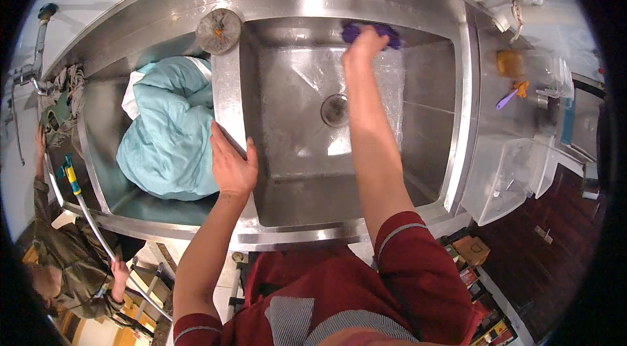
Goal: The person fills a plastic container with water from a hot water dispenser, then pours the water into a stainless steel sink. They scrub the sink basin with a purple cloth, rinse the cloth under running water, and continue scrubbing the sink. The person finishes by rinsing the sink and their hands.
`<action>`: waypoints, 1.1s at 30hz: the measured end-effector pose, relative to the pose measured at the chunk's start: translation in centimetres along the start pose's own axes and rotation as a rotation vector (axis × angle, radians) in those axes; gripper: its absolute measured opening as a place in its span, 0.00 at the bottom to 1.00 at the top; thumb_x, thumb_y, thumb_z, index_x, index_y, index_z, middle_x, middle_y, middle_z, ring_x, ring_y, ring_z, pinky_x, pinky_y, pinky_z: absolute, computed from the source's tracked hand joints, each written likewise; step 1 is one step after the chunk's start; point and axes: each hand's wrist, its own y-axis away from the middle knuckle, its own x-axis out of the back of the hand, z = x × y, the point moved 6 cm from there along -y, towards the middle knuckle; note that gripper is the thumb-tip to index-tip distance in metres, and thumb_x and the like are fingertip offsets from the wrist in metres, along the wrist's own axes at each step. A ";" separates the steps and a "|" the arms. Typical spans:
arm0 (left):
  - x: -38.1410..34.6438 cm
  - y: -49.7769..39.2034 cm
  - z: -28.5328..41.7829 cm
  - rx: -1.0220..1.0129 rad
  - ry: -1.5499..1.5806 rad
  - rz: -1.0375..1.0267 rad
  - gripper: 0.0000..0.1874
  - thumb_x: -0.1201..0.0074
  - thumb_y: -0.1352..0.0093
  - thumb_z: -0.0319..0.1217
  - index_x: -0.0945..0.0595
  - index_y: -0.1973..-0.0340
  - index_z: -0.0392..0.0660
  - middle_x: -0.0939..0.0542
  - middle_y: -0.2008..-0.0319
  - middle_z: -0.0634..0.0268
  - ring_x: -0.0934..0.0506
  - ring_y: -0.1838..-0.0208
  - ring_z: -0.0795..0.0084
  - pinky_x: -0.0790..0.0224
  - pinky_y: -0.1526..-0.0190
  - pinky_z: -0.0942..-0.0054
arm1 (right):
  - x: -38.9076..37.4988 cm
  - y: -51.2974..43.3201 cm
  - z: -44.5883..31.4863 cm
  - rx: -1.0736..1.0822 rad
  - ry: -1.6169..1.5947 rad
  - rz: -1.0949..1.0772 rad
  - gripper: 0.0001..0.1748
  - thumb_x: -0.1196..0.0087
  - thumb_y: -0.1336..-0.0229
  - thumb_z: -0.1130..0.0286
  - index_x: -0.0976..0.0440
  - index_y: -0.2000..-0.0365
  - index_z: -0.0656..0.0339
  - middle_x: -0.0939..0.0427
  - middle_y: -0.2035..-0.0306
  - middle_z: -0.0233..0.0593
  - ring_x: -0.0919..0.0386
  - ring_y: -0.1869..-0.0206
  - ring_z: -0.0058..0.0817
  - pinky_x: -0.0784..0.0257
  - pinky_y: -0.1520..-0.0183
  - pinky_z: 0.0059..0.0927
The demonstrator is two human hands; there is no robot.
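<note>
My right hand [367, 44] holds a purple cloth [350, 32] against the upper back wall of the right basin [299, 150] of a stainless steel sink; the cloth is blurred. Below that arm, the round drain [334, 111] is partly covered from view. My left hand [234, 164] rests with fingers apart on the steel divider [228, 81] between the basins, holding nothing. Its fingertips lie beside a bunched teal padded fabric [171, 130], perhaps touching it. That fabric, with some white showing at its edges, fills much of the left basin [117, 101].
A round grey object [219, 31] sits at the divider's back end. On the right are a purple-handled brush [509, 98] and a clear plastic bin [499, 184]. At far left, a person [73, 267] holds a pole [98, 228] near a grey mop head [68, 86].
</note>
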 end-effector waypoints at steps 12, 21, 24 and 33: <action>0.1 0.1 0.4 -0.050 -0.057 0.041 0.44 0.47 0.31 0.41 0.51 0.30 0.32 0.36 0.38 0.35 0.32 0.39 0.34 0.37 0.39 0.51 | 3.5 -3.2 -2.5 0.010 0.210 -0.168 0.16 0.41 0.52 0.83 0.28 0.61 0.63 0.23 0.65 0.36 0.23 0.67 0.29 0.24 0.62 0.35; 0.2 -0.1 0.2 -0.010 -0.008 0.013 0.45 0.46 0.32 0.41 0.52 0.29 0.31 0.36 0.39 0.34 0.32 0.40 0.35 0.35 0.41 0.51 | 0.2 0.6 -1.0 0.207 0.127 -0.218 0.15 0.51 0.53 0.85 0.28 0.61 0.67 0.24 0.63 0.34 0.29 0.62 0.25 0.32 0.56 0.29; 0.1 -0.1 0.1 0.031 0.016 -0.027 0.44 0.47 0.30 0.42 0.51 0.30 0.30 0.36 0.37 0.34 0.32 0.38 0.35 0.37 0.38 0.52 | -3.6 8.0 3.6 0.252 0.332 -0.369 0.10 0.46 0.53 0.83 0.32 0.67 0.64 0.26 0.68 0.33 0.30 0.63 0.26 0.31 0.56 0.31; 0.3 -0.2 0.4 0.005 0.030 -0.007 0.43 0.48 0.30 0.41 0.50 0.30 0.31 0.37 0.36 0.34 0.33 0.37 0.35 0.38 0.37 0.53 | -3.9 7.9 0.1 0.328 0.606 -0.735 0.12 0.31 0.47 0.71 0.24 0.76 0.66 0.23 0.78 0.26 0.34 0.75 0.13 0.36 0.72 0.24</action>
